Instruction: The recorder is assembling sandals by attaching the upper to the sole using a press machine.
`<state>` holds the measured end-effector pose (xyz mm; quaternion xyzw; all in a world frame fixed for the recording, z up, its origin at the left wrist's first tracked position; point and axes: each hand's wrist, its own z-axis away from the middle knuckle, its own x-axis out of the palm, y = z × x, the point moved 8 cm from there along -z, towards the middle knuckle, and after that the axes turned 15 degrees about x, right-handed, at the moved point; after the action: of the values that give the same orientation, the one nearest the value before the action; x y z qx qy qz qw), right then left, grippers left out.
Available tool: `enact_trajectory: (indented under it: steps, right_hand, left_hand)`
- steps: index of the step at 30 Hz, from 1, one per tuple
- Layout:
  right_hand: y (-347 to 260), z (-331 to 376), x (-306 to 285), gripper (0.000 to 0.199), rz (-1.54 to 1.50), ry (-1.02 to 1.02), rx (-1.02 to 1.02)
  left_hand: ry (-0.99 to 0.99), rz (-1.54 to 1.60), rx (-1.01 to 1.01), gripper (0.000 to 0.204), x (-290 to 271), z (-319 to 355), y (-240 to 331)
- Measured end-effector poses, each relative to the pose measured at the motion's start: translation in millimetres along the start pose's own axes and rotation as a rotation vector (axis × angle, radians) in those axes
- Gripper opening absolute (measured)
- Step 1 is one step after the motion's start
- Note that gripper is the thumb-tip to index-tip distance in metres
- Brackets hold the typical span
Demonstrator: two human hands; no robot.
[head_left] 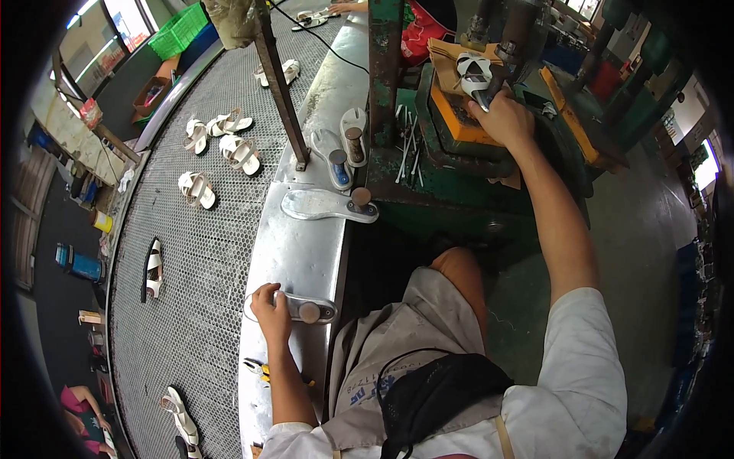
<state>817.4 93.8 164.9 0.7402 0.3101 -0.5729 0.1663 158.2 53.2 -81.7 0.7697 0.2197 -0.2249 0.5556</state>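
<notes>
At the press on the right, my right hand (505, 118) is closed round the heel end of a white sandal (475, 73). A dark knob stands up by my fingers there. The sandal is over an orange-sided press pad (459, 118). My left hand (272, 310) has its fingers curled over a flat metal shoe last (309, 310) with a round knob, lying on the metal ledge (287, 252). Farther along that ledge lie another metal last (321, 205) and two more lasts with knobs, one of them with a blue part (339, 170).
Left of the ledge runs a perforated conveyor (199, 260) carrying several white sandals (241, 153). Pliers (258, 370) lie near my left forearm. A rusty post (283, 92) rises from the ledge, and a green press column (382, 76) stands beyond. White strips (410, 145) lie beside the pad.
</notes>
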Motion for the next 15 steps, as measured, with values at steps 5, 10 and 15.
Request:
enact_trajectory:
  steps: [5, 10, 15]
  right_hand:
    - [5.6, 3.5, -12.2, 0.095, 0.022, -0.027, -0.011]
    - [-2.1, 41.1, -35.5, 0.106, 0.148, -0.114, -0.035]
    - [27.0, 77.1, -55.4, 0.072, -0.023, 0.199, -0.019]
  left_hand:
    - [-0.006, -0.19, 0.111, 0.021, 0.6, 3.3, 18.7]
    - [-0.002, -0.216, 0.122, 0.021, -8.9, 24.4, 3.4]
    - [-0.048, -0.131, 0.074, 0.022, -7.8, 33.6, 0.1]
